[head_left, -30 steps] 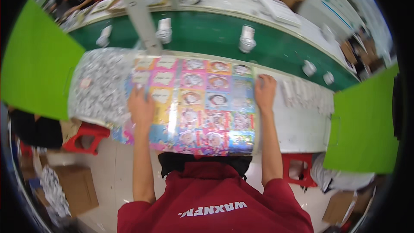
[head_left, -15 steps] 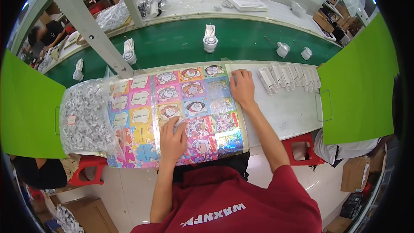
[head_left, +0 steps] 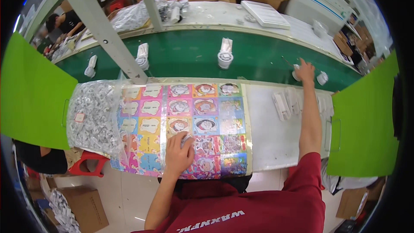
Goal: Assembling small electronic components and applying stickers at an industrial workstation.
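My left hand (head_left: pixel 179 154) rests on a mat of colourful cartoon pictures (head_left: pixel 151 125), its fingers curled round a small whitish part (head_left: pixel 185 139) that is mostly covered. Out over the green conveyor belt (head_left: pixel 185 56), my right hand (head_left: pixel 305 72) has its fingers spread at a round white housing (head_left: pixel 296 73) with thin wires. The hand hides that housing's right side; whether the fingers grip it does not show. Another round white housing (head_left: pixel 322 78) lies just to the right. Below my right wrist, several white elongated shells (head_left: pixel 281 105) stand in a row on the white worktop (head_left: pixel 265 142).
A clear bag of small grey-white parts (head_left: pixel 95 116) lies left of the mat. Green panels (head_left: pixel 36 99) flank the bench. A metal post (head_left: pixel 99 26) rises at its far left. More white assemblies (head_left: pixel 225 56) stand on the belt; a person (head_left: pixel 67 23) sits far left.
My right hand has left the mat's far right edge and reached forward and right to the housing on the belt. My left hand stays on the mat. The whole view has shifted.
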Tool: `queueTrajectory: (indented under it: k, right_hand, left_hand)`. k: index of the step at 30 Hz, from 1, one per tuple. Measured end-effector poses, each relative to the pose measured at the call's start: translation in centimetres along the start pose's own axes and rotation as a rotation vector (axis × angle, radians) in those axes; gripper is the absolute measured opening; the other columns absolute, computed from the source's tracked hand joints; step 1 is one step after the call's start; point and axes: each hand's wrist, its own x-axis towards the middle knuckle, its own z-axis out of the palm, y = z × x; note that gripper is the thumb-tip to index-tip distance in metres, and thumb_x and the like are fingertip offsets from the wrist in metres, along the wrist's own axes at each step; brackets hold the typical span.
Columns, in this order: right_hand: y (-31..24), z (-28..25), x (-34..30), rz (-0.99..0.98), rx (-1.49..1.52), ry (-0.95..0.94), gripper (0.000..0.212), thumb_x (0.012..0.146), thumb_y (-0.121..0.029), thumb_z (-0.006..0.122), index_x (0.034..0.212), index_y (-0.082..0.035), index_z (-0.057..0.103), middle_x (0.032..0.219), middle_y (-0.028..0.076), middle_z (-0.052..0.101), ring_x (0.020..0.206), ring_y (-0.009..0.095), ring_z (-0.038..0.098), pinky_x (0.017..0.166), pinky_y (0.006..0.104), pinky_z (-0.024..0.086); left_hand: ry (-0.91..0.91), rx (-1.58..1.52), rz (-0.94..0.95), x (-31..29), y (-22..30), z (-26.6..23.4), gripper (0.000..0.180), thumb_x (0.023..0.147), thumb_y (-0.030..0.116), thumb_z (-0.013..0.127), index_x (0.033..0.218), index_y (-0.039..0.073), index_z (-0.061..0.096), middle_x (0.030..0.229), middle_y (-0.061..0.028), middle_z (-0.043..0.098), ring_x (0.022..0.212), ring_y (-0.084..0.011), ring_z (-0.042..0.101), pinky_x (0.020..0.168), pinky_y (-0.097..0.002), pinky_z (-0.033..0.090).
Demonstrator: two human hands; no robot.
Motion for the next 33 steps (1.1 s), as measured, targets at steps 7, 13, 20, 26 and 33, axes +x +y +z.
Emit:
queueTrajectory:
  k: [7, 13, 20, 26, 33]
  right_hand:
    - [-3.0, -1.9, -2.2, -0.033, 0.067, -0.170, 0.072, 0.070, -0.023, 0.082, 0.135, -0.015, 0.053, 0.119, 0.019, 0.064, 0.114, 0.040, 0.062, 0.096, 0.0464, 0.052]
    - [-14.9, -9.6, -13.9, -0.169, 1.308, -0.236, 0.068, 0.068, -0.003, 0.085, 0.124, -0.009, 0.046, 0.108, 0.006, 0.062, 0.100, 0.018, 0.062, 0.090, 0.0329, 0.050]
    - [-26.5, -15.9, -32.7, -0.527, 1.541, -0.675, 0.069, 0.074, -0.007, 0.088, 0.130, -0.008, 0.047, 0.127, 0.011, 0.058, 0.120, 0.022, 0.059, 0.104, 0.0380, 0.047]
    - [-29.3, -16.1, -34.3, -0.844, 1.057, -0.373, 0.063, 0.079, -0.020, 0.082, 0.133, -0.005, 0.055, 0.133, 0.015, 0.054, 0.127, 0.039, 0.047, 0.105, 0.0483, 0.045]
    - [-30.3, -12.9, -35.7, -0.918, 1.053, -0.374, 0.035, 0.085, -0.010, 0.075, 0.118, -0.005, 0.066, 0.118, 0.013, 0.062, 0.104, 0.031, 0.061, 0.088, 0.0417, 0.052]
  left_hand:
    - [-0.013, 0.050, -0.019, 0.1, 0.4, -0.3, 0.026, 0.078, 0.004, 0.067, 0.104, 0.006, 0.071, 0.116, -0.0164, 0.063, 0.106, -0.0362, 0.060, 0.092, -0.0445, 0.047]
    - [0.135, 0.173, 0.050, -0.4, 0.2, -0.6, 0.031, 0.076, 0.005, 0.069, 0.108, 0.004, 0.070, 0.128, -0.0193, 0.060, 0.123, -0.0381, 0.054, 0.101, -0.0480, 0.044]
    - [0.164, -0.833, -0.349, 0.5, 3.2, -1.9, 0.081, 0.087, 0.014, 0.076, 0.154, 0.001, 0.031, 0.144, -0.0173, 0.050, 0.130, -0.0284, 0.052, 0.108, -0.0411, 0.043]
    - [0.238, -0.730, -0.540, -1.4, 0.4, -6.2, 0.071, 0.084, 0.009, 0.079, 0.146, 0.000, 0.046, 0.137, -0.0157, 0.057, 0.122, -0.0221, 0.059, 0.101, -0.0355, 0.049]
    - [0.275, -0.446, -0.596, -3.8, -1.0, -7.3, 0.067, 0.076, 0.006, 0.084, 0.137, 0.003, 0.057, 0.123, -0.0139, 0.063, 0.111, -0.0254, 0.064, 0.094, -0.0349, 0.052]
